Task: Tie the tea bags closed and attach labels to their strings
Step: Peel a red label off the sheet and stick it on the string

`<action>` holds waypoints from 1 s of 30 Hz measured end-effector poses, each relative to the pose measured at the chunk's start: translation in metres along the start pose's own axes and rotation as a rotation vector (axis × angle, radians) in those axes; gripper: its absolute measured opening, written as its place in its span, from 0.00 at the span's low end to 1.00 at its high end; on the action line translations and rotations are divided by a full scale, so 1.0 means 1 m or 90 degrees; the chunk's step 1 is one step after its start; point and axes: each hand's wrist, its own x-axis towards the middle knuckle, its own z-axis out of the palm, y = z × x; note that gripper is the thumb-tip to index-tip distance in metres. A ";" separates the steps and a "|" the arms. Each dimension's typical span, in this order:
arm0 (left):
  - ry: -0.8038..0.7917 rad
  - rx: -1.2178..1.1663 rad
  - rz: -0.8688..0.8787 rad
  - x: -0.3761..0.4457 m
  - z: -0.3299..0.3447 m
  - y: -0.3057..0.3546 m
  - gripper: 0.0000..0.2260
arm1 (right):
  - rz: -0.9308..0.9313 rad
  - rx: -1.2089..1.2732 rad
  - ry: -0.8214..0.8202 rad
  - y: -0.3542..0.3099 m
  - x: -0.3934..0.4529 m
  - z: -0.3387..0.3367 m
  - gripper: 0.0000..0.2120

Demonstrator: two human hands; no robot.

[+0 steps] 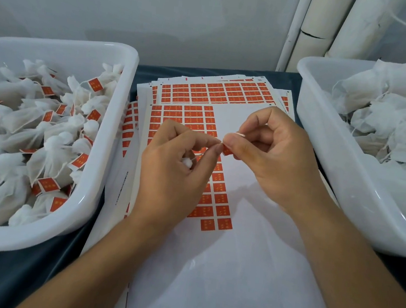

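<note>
- Two hands meet above the middle of the desk [101,256]: left hand [170,170], right hand [274,158].
- Right fingers [233,144] pinch one orange label [226,150] together with a white string end [239,134]; left thumb and forefinger close on the same point.
- One tea bag [186,162] sits curled inside the left palm, mostly hidden.
- Two white tubs: left tub [98,188] heaped with tied, labelled bags; right tub [322,151] heaped with unlabelled bags. Too many to count in either.
- Label sheets [218,92] lie stacked between the tubs; the exact count cannot be told. The top sheet [235,270] is mostly peeled bare.
- Tub rims flank both wrists closely; open room remains on the bare sheet toward the near edge.
</note>
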 end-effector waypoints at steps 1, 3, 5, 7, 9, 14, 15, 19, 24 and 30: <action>-0.007 -0.002 -0.007 0.001 0.000 0.000 0.04 | -0.006 -0.011 -0.005 0.000 0.000 -0.001 0.11; -0.025 -0.005 -0.035 0.002 0.001 0.001 0.05 | -0.016 -0.029 -0.022 -0.001 -0.001 -0.001 0.12; -0.041 -0.006 -0.066 0.002 0.002 0.001 0.07 | -0.023 -0.056 -0.036 -0.001 -0.002 0.002 0.15; -0.040 -0.012 -0.095 0.004 0.002 0.000 0.08 | -0.016 -0.099 -0.042 0.002 -0.001 0.003 0.19; -0.035 -0.036 -0.131 0.006 0.000 -0.002 0.07 | 0.003 -0.131 -0.058 0.005 0.001 0.001 0.22; -0.103 -0.196 -0.240 0.005 0.000 0.001 0.07 | 0.019 -0.042 -0.135 0.005 0.000 0.001 0.13; -0.116 -0.219 -0.251 0.004 0.000 0.004 0.07 | 0.013 -0.023 -0.129 0.004 -0.001 0.002 0.11; -0.134 -0.247 -0.263 0.003 0.000 0.005 0.05 | -0.022 -0.050 -0.086 0.005 0.000 0.002 0.04; -0.208 -0.161 -0.252 0.001 0.002 -0.002 0.10 | -0.009 -0.068 0.001 0.007 0.002 -0.003 0.05; -0.175 -0.132 -0.200 0.000 0.004 -0.004 0.06 | 0.007 -0.083 0.037 0.009 0.005 -0.007 0.07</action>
